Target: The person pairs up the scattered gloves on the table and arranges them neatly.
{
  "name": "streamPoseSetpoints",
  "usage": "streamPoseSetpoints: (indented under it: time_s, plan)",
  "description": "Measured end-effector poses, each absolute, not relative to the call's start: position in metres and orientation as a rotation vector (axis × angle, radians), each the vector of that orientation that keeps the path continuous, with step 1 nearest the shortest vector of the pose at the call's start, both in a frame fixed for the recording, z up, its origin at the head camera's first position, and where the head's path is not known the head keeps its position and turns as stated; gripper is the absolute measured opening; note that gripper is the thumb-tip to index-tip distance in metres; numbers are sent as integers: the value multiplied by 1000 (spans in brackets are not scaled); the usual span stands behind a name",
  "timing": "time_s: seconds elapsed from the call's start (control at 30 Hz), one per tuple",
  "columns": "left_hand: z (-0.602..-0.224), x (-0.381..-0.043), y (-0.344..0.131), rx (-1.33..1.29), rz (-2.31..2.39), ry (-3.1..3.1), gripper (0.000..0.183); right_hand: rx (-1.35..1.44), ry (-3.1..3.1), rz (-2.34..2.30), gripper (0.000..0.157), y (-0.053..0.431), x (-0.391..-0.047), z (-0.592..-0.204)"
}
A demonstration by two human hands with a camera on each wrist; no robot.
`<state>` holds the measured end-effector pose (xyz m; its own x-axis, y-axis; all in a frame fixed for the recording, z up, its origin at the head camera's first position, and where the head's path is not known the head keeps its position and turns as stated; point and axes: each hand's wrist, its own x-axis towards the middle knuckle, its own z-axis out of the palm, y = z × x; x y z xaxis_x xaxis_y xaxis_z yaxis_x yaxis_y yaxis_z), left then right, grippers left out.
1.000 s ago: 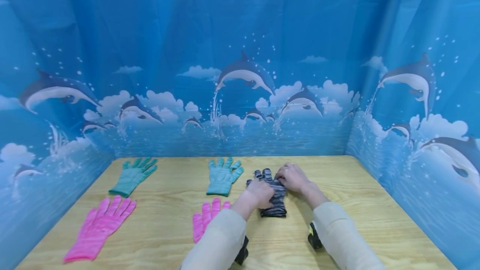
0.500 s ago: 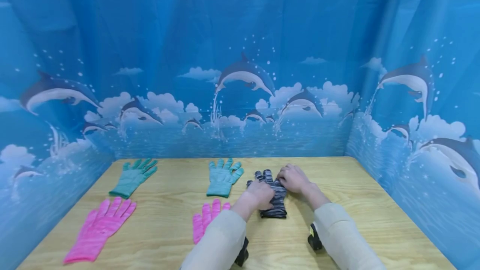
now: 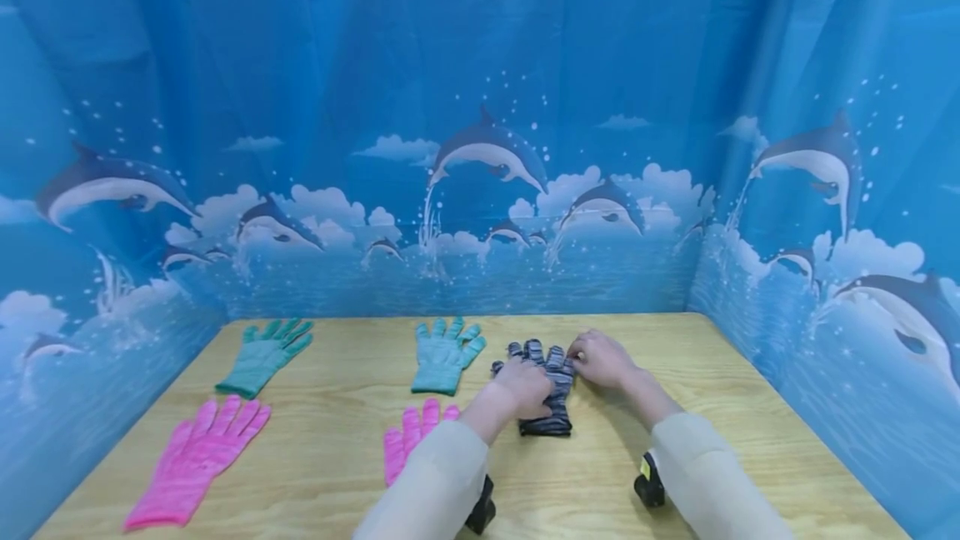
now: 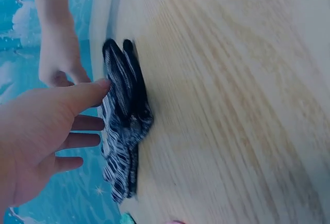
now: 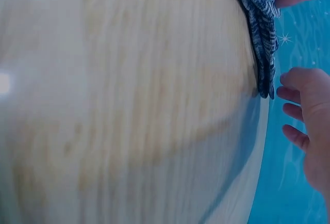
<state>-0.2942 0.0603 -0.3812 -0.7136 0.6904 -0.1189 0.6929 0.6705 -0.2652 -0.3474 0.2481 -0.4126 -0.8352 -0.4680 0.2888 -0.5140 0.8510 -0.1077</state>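
Observation:
A black-and-white striped knit glove [image 3: 546, 425] lies on the wooden table right of centre, its fingers pointing toward the back. My left hand [image 3: 525, 388] lies over its left part and covers some of it. In the left wrist view, the thumb of my left hand [image 4: 38, 131] touches the glove [image 4: 124, 90] and the other fingers extend loosely. My right hand [image 3: 606, 361] is just beyond the glove's right edge, fingertips close to its outer finger. The right wrist view has my right hand [image 5: 312, 100] with relaxed fingers, a small gap from the glove [image 5: 264, 48].
Two green gloves, one at far left [image 3: 258, 361] and one near the middle [image 3: 438, 365], lie toward the back. A pink glove [image 3: 198, 452] is at front left; another pink glove [image 3: 408, 432] is partly hidden by my left sleeve. A blue dolphin-print curtain [image 3: 345, 107] borders the table [image 3: 322, 423].
My right hand has shifted slightly right, off the striped glove, uncovering one of its fingers. My left hand stays in place on the glove.

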Motion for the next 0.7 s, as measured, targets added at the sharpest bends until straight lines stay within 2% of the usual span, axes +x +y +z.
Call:
streamPoseSetpoints:
  time_s: [0.23,0.7]
  plan:
    - [-376,-279,69,1329,-486,2805,12,796,-2782,197,11,254,-343,-416]
    - [-380,-265,76,1306,-510,2803,11,904,-2698,37,9,256,-347,-423]
